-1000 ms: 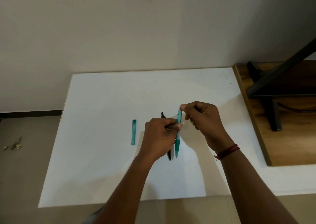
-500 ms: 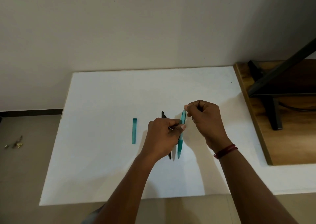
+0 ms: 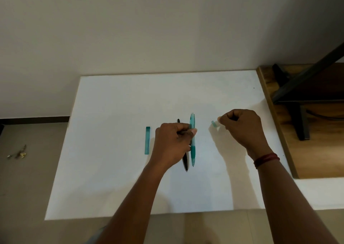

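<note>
Head view: item count is two pens, one teal strip and one small teal piece. The left hand (image 3: 173, 143) grips the teal pen (image 3: 192, 141) at mid-barrel, thumb against curled fingers. The pen stands nearly upright in the frame, tip toward the person. The black pen (image 3: 185, 162) runs just beside it and passes under the same hand; whether the fingers also hold it cannot be told. The right hand (image 3: 242, 126) is curled and pinches the small teal piece (image 3: 214, 123) at its fingertips, well apart from the teal pen and to its right. A red thread band (image 3: 266, 159) circles the right wrist. The teal strip (image 3: 147, 140) lies flat on the white tabletop (image 3: 115, 117), just left of the left hand.

A wooden surface (image 3: 316, 160) with a black metal frame (image 3: 299, 80) adjoins the tabletop on the right. A plain wall stands behind. Small debris (image 3: 17, 152) lies on the floor at left.
</note>
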